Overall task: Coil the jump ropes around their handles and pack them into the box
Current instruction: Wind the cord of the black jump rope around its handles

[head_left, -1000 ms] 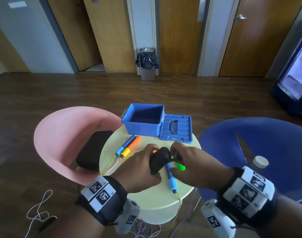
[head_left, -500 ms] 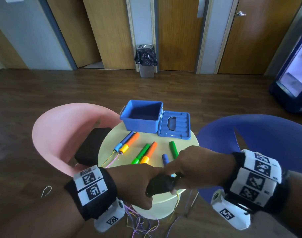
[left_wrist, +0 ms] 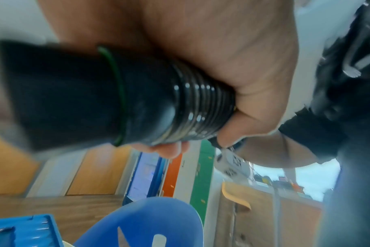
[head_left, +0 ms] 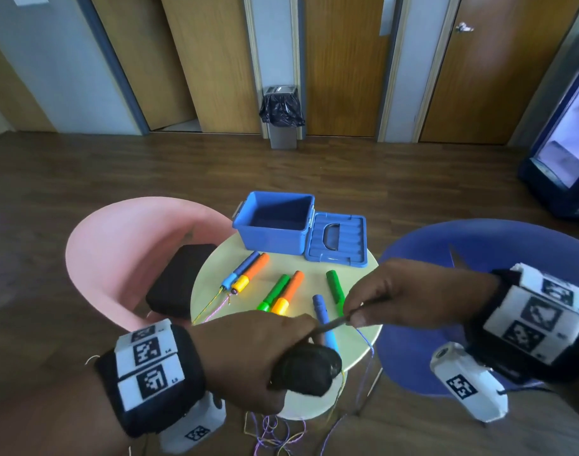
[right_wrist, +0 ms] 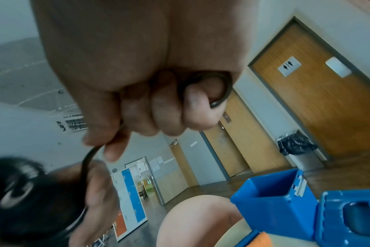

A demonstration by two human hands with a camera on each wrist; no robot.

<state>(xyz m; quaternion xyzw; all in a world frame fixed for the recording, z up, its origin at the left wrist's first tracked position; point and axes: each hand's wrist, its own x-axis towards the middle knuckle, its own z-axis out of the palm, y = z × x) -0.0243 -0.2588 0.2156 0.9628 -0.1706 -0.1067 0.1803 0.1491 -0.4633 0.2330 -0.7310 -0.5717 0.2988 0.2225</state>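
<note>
My left hand (head_left: 255, 357) grips a black handle bundle (head_left: 309, 370) with black rope coiled round it, held over the table's near edge. In the left wrist view the coils (left_wrist: 201, 107) sit by my palm, and a thin green cord (left_wrist: 119, 83) crosses the bundle. My right hand (head_left: 355, 315) pinches the black rope (head_left: 332, 325) and holds it taut to the right of the bundle; the rope (right_wrist: 222, 93) also loops round a finger. The open blue box (head_left: 275, 225) stands at the table's far side, its lid (head_left: 337, 238) flat beside it.
On the round pale table (head_left: 360, 274) lie a blue-and-orange handle pair (head_left: 245, 274), a green-and-orange pair (head_left: 281, 292), a green handle (head_left: 334, 287) and a blue handle (head_left: 321, 307). Thin coloured ropes (head_left: 275, 432) tangle on the floor. A pink chair (head_left: 117, 245) stands left, a blue chair (head_left: 479, 251) right.
Both hands have drawn back from the table's middle to its near edge with the black bundle. My right hand has pulled away to the right, stretching the rope. The handles on the table are uncovered.
</note>
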